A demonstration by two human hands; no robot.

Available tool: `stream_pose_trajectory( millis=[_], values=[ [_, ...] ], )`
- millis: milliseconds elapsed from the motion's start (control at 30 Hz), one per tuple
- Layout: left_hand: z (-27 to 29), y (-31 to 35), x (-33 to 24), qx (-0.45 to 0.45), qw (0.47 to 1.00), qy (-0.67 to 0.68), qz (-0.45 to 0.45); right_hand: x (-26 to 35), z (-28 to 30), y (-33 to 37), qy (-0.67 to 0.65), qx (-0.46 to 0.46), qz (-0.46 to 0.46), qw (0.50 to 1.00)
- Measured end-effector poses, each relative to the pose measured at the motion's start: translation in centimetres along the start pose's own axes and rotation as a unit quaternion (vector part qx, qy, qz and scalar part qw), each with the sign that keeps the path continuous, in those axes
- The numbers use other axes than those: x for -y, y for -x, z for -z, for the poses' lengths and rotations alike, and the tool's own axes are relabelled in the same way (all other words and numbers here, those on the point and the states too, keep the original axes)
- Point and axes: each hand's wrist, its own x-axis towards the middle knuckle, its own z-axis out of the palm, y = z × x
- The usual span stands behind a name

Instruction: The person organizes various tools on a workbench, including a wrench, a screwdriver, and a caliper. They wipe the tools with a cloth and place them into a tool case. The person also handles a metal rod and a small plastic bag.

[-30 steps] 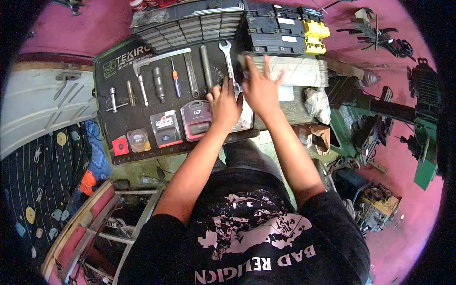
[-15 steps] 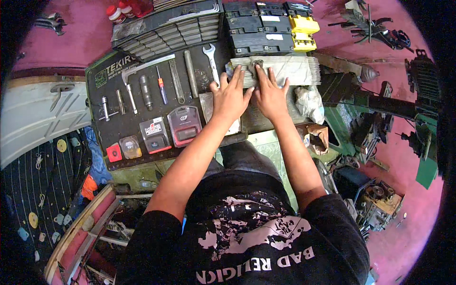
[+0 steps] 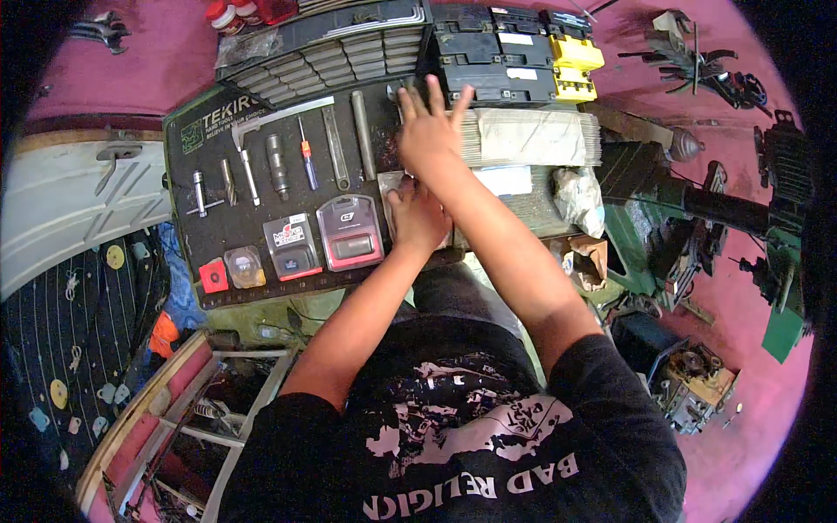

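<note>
My right hand is open, palm down and fingers spread, over the right part of the dark tool mat. It covers the place of the open-end wrench, almost all of which is hidden. Below it, my left hand rests on a flat clear packet; its fingertips are mostly hidden under my right wrist. To the left lie a metal bar, a long flat wrench and a screwdriver. A red-and-clear blister pack is nearest my left hand. A pleated paper filter lies right of my right hand.
Black and yellow cases are stacked behind the filter. A dark slatted rack stands at the back of the mat. A crumpled plastic bag lies at the right end of the bench. Left stands a white panel with a handle.
Both hands have left the pleated filter. My right hand has moved left over the wrench's place. My left hand has come down toward me, onto the packet. The view has shifted slightly.
</note>
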Motion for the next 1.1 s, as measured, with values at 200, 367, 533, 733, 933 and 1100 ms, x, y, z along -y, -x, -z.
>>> stream_pose_trajectory(
  millis=[200,367,533,733,933,1100],
  values=[
    [-1.0,1.5,1.2,-0.071,0.995,0.071,-0.004,3.7,-2.7,-1.0,0.130,0.125,0.024,0.983],
    [-2.6,0.9,2.4,-0.017,1.000,-0.014,-0.017,2.2,-2.6,1.8,0.013,0.181,0.032,0.983],
    [-0.8,0.7,2.6,-0.035,0.999,0.017,-0.036,2.7,-3.4,4.0,0.102,0.133,0.002,0.986],
    [1.6,-2.7,3.5,-0.168,0.979,0.113,0.036,-2.8,3.4,9.6,-0.217,-0.110,-0.082,0.967],
    [1.8,-6.0,2.4,-0.054,0.988,0.028,0.140,-8.4,1.1,19.1,-0.259,-0.091,-0.159,0.949],
    [3.0,-7.4,2.2,0.020,0.986,0.039,0.159,-11.1,-0.7,24.3,-0.279,-0.036,-0.183,0.942]
  ],
)
